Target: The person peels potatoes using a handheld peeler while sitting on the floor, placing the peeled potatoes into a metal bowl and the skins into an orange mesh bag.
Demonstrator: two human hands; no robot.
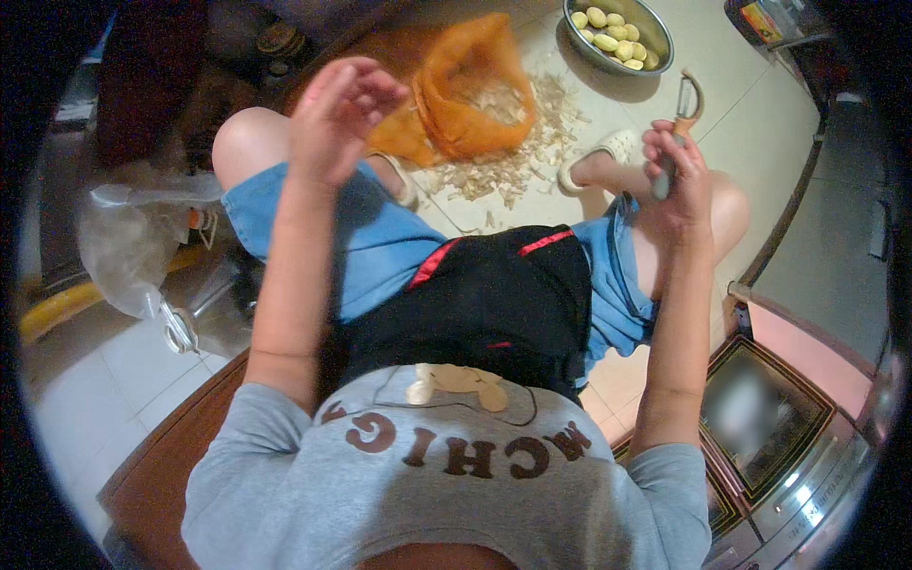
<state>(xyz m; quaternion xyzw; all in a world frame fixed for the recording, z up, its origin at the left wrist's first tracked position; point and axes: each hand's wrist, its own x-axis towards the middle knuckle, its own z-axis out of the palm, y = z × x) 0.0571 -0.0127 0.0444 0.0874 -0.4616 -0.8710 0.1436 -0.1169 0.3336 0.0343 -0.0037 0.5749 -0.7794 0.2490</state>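
My left hand (345, 114) is raised above my left knee with its fingers loosely curled and apart. Nothing shows in it, and it is slightly blurred. Over my right knee, my right hand (678, 164) holds a vegetable peeler (684, 127) by its grey and orange handle, blade end pointing away from me. On the floor between my feet, an orange mesh bag (463, 128) lies with its mouth open and peelings inside. More pale peelings (491, 178) are scattered around it. Beyond my right foot stands a metal bowl (667, 44) with several peeled potatoes (623, 50).
A clear plastic bag (125, 242) hangs at the left, near a yellow curved bar (60, 310). Cream clogs (598, 157) are on my feet. A dark apron (470, 299) covers my lap. To the right stands a cabinet with a dark, gold-edged panel (791, 399).
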